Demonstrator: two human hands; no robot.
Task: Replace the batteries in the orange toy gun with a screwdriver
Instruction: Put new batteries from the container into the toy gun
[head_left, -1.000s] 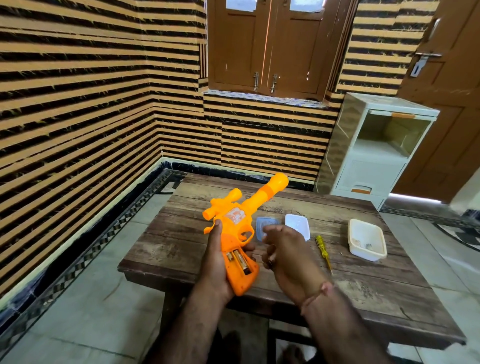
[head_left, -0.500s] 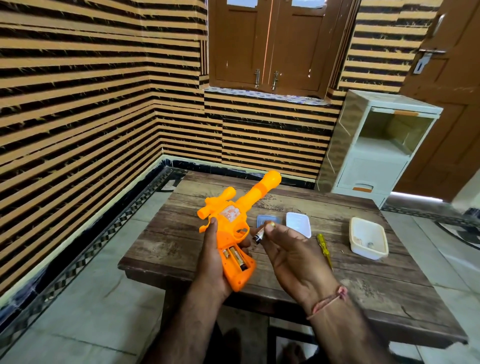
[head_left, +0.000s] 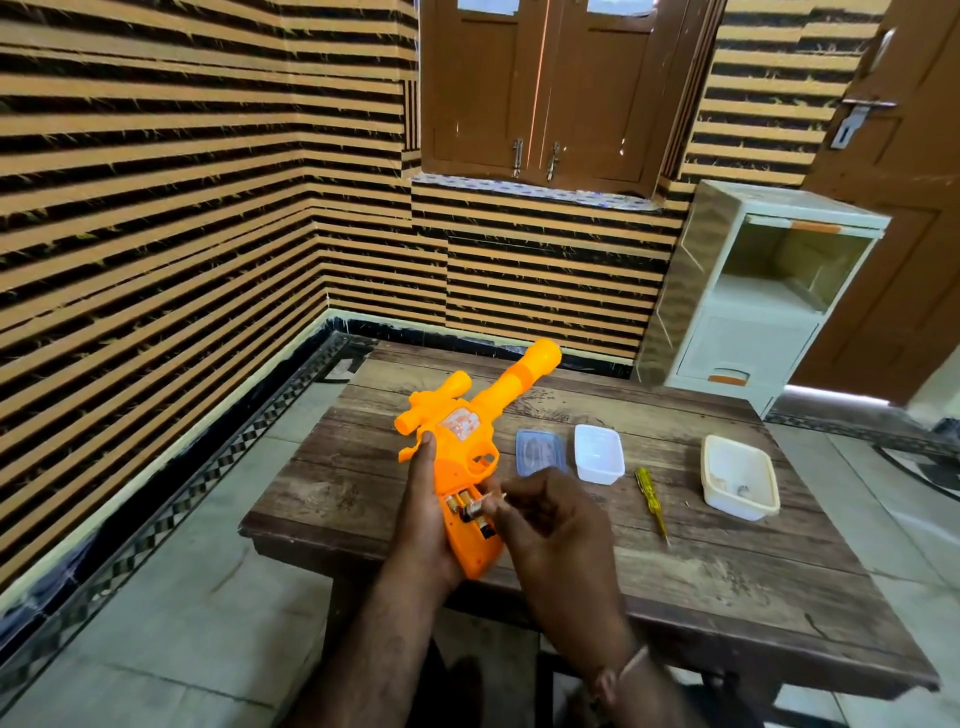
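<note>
My left hand (head_left: 423, 514) grips the orange toy gun (head_left: 470, 441) by its handle above the wooden table (head_left: 727, 566), barrel pointing up and away. The handle's battery compartment (head_left: 467, 512) is uncovered, and batteries show inside. My right hand (head_left: 550, 530) pinches a battery (head_left: 480, 506) at the compartment's opening, its fingers touching the gun. The yellow screwdriver (head_left: 652, 501) lies on the table to the right of my hands, untouched.
A blue lid (head_left: 540, 449) and a small white tub (head_left: 599, 453) sit just beyond my right hand. A cream tub (head_left: 740, 483) with small items stands further right. A white plastic cabinet (head_left: 769, 291) is behind the table.
My right hand lifted a battery from near the blue lid and carried it left to the open compartment in the gun's handle. The gun stayed in my left hand.
</note>
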